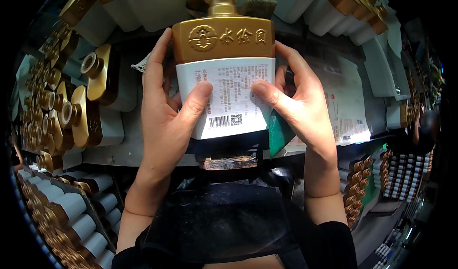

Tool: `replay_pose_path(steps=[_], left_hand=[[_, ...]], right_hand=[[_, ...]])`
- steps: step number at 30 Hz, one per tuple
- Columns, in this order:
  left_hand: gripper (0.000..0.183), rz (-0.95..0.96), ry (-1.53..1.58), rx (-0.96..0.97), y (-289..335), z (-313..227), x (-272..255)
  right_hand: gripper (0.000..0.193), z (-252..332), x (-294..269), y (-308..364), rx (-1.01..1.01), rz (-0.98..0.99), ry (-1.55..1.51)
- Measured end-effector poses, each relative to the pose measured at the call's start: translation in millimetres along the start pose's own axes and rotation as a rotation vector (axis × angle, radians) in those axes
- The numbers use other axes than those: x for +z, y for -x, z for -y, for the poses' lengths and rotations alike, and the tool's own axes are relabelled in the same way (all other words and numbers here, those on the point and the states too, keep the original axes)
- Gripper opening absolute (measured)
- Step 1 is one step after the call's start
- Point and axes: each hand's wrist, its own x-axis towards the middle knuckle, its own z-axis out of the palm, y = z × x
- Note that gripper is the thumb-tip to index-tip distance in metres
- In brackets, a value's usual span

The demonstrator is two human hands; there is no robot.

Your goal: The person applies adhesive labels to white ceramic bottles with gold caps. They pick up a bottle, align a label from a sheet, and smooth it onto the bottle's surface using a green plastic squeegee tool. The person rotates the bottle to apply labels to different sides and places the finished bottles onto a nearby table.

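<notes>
Between both hands I hold a white ceramic-looking bottle [191, 94] with a gold shoulder and neck, upright and facing me. A printed paper label [234, 99] with a barcode covers its lower front. My left hand [164, 94] grips the left side, its thumb pressed on the label's left edge. On the other side my right hand [303, 90] grips likewise, thumb on the label's right edge. The fingers of both hands are partly hidden behind the bottle. Beside my right wrist lie printed label sheets [348, 102] on the table.
Similar gold-topped bottles [102, 75] crowd the table's left side, with more along the back [291, 4]. A brush [257, 4] lies behind the held bottle. Crates of bottles [71, 207] stand low at the left, and racks of bottles [405, 176] at the right. Another person [424, 130] is at far right.
</notes>
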Motion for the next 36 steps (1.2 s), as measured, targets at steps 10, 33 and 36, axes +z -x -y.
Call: replay_pose_path(steps=[10,33,36], left_hand=[[0.079,0.038,-0.026,0.029,-1,6,-7],[0.105,0.074,-0.002,-0.104,24,-1,-9],[0.105,0.065,-0.003,-0.116,25,0,-7]], right_hand=[[0.073,1,2,2,0.002,-0.029,0.021],[0.042,25,-53,20,-0.185,-0.009,0.111],[0.040,35,-18,-4,-0.624,0.111,0.419]])
